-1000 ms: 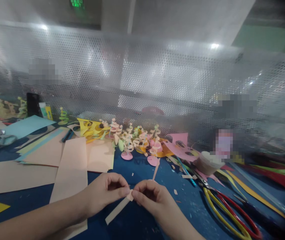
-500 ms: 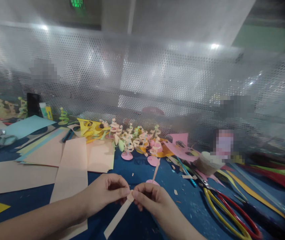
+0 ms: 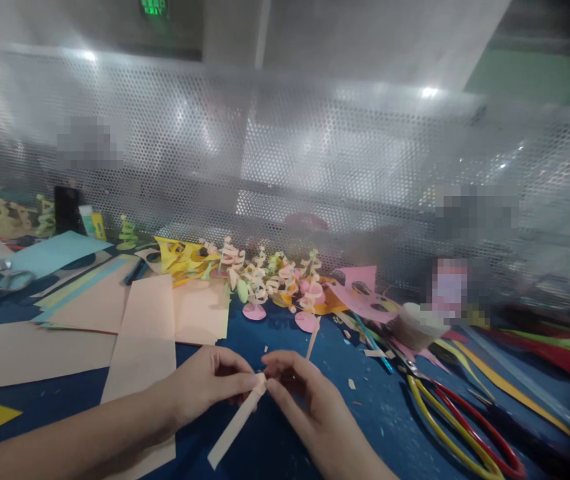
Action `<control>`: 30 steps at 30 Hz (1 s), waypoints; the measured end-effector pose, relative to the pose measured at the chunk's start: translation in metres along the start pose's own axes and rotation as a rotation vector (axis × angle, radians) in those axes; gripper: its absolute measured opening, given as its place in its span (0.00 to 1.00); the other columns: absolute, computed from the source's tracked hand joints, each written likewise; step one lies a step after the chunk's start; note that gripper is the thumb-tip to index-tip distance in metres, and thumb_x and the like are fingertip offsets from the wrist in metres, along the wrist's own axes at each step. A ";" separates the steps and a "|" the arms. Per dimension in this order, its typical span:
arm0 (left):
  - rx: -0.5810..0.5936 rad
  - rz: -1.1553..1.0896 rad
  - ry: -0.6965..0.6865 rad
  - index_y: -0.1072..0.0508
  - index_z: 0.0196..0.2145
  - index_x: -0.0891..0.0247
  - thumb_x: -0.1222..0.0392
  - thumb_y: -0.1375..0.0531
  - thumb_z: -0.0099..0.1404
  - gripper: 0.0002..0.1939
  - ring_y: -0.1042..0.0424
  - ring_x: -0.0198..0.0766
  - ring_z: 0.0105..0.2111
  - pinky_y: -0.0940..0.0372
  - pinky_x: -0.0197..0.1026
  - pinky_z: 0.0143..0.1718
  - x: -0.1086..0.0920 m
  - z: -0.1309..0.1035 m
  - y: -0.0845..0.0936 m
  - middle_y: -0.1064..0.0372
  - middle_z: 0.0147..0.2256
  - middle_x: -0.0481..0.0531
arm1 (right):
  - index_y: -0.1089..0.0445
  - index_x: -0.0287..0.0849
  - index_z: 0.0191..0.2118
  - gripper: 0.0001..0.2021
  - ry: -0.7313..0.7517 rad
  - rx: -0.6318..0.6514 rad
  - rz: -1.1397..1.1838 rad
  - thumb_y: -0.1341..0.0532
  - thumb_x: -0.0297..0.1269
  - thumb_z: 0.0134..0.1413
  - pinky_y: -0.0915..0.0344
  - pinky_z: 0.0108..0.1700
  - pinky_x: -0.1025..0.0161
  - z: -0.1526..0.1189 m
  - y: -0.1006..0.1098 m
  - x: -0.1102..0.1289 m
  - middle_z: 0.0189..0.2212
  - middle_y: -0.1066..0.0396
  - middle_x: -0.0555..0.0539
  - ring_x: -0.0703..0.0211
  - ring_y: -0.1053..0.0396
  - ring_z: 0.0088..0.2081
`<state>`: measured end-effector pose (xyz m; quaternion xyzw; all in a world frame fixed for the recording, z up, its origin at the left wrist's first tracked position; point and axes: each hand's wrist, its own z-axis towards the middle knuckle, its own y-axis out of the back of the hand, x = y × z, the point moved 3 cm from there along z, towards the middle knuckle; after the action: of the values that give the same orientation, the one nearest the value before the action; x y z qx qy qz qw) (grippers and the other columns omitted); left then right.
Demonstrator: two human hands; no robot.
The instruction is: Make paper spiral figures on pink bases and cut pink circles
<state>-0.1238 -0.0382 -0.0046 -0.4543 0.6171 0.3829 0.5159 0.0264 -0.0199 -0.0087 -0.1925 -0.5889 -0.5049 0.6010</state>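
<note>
My left hand (image 3: 209, 383) covers part of the paper strip (image 3: 235, 428); my right hand (image 3: 317, 408) hides the bottom of a pink stalk (image 3: 313, 339).

room above, paper figures (image 3: 266, 283) ahead, scissors (image 3: 459, 421) right

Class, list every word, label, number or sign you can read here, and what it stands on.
"EXIT": on the green lit sign; the characters above it are too blurred to read.
Green-and-white tube: any print is too small to read.
Paper strip in the left hand: no writing visible.
</note>
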 end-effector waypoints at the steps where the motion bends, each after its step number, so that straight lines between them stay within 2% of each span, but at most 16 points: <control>1: -0.011 -0.009 -0.009 0.26 0.22 0.67 0.52 0.38 0.51 0.13 0.40 0.30 0.21 0.45 0.33 0.27 0.000 0.000 0.000 0.34 0.18 0.44 | 0.36 0.43 0.38 0.06 0.076 -0.019 -0.073 0.45 0.32 0.53 0.37 0.40 0.62 -0.001 0.000 0.004 0.33 0.33 0.47 0.59 0.35 0.36; 3: -0.023 -0.009 -0.024 0.27 0.22 0.67 0.51 0.38 0.51 0.14 0.42 0.29 0.21 0.47 0.32 0.25 0.000 0.001 0.001 0.37 0.17 0.43 | 0.35 0.46 0.38 0.10 0.211 -0.022 -0.219 0.44 0.27 0.49 0.37 0.41 0.61 -0.004 0.000 0.010 0.35 0.35 0.47 0.58 0.35 0.38; 5: -0.033 -0.006 -0.033 0.27 0.22 0.67 0.50 0.37 0.50 0.14 0.42 0.30 0.21 0.48 0.33 0.25 0.001 0.002 0.001 0.38 0.17 0.42 | 0.33 0.47 0.37 0.11 0.301 -0.015 -0.312 0.43 0.26 0.48 0.37 0.41 0.61 -0.005 0.000 0.012 0.36 0.35 0.47 0.57 0.35 0.39; 10: -0.004 -0.029 -0.047 0.27 0.23 0.66 0.50 0.37 0.50 0.14 0.38 0.31 0.22 0.46 0.33 0.27 0.005 0.001 -0.001 0.35 0.18 0.44 | 0.32 0.48 0.35 0.06 0.344 -0.037 -0.346 0.42 0.30 0.52 0.36 0.38 0.63 -0.007 0.001 0.011 0.32 0.33 0.48 0.59 0.34 0.36; 15: -0.004 -0.028 -0.084 0.24 0.25 0.66 0.50 0.37 0.50 0.14 0.35 0.33 0.25 0.41 0.35 0.29 0.005 0.001 0.000 0.30 0.21 0.48 | 0.34 0.44 0.31 0.04 0.249 -0.072 -0.271 0.44 0.28 0.51 0.37 0.38 0.62 -0.005 0.001 0.013 0.31 0.34 0.47 0.59 0.34 0.35; 19: 0.008 0.002 -0.131 0.24 0.26 0.66 0.52 0.37 0.51 0.13 0.33 0.34 0.25 0.39 0.36 0.31 0.005 0.001 0.000 0.28 0.22 0.49 | 0.36 0.42 0.29 0.02 0.110 -0.077 -0.104 0.44 0.32 0.51 0.36 0.36 0.62 -0.004 -0.001 0.010 0.29 0.36 0.48 0.59 0.35 0.33; 24: -0.007 0.072 -0.160 0.24 0.25 0.65 0.56 0.39 0.54 0.09 0.30 0.35 0.28 0.38 0.36 0.33 0.003 0.000 -0.002 0.26 0.24 0.49 | 0.39 0.43 0.29 0.06 -0.023 -0.052 0.196 0.42 0.38 0.50 0.35 0.35 0.63 -0.003 -0.008 -0.001 0.25 0.35 0.51 0.61 0.33 0.30; 30: -0.020 0.145 -0.191 0.24 0.27 0.65 0.57 0.39 0.54 0.09 0.30 0.37 0.30 0.37 0.36 0.34 0.006 -0.001 -0.002 0.26 0.27 0.51 | 0.40 0.43 0.29 0.10 -0.071 -0.038 0.336 0.40 0.43 0.48 0.37 0.34 0.64 -0.001 -0.011 -0.005 0.25 0.38 0.53 0.62 0.34 0.29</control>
<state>-0.1229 -0.0406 -0.0108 -0.3750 0.5924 0.4667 0.5391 0.0188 -0.0238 -0.0172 -0.3174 -0.5597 -0.4013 0.6519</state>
